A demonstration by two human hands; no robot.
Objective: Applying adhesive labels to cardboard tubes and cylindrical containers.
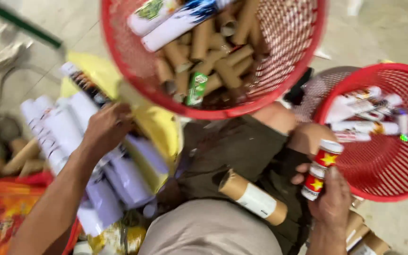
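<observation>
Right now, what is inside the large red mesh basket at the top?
The large red mesh basket holds brown cardboard tubes and white wrapped tubes on top; deeper layers are covered.

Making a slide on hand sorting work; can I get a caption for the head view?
Right hand holds a red starred tube beside a red basket; left hand reaches white rolls.

The person's bare left hand [106, 128] reaches forward and away from the body, the forearm running up from the lower left corner of the view, elbow low and wrist straight. Its back faces the camera, blurred, with the fingers curled downward out of sight, so their grip cannot be told. The bare right hand [330, 198] sits low on the right, close to the lap, forearm coming in from the bottom edge. Its fingers and thumb are wrapped closed in a grasp, thumb uppermost, knuckles turned outward, fingertips showing on the left side.
</observation>
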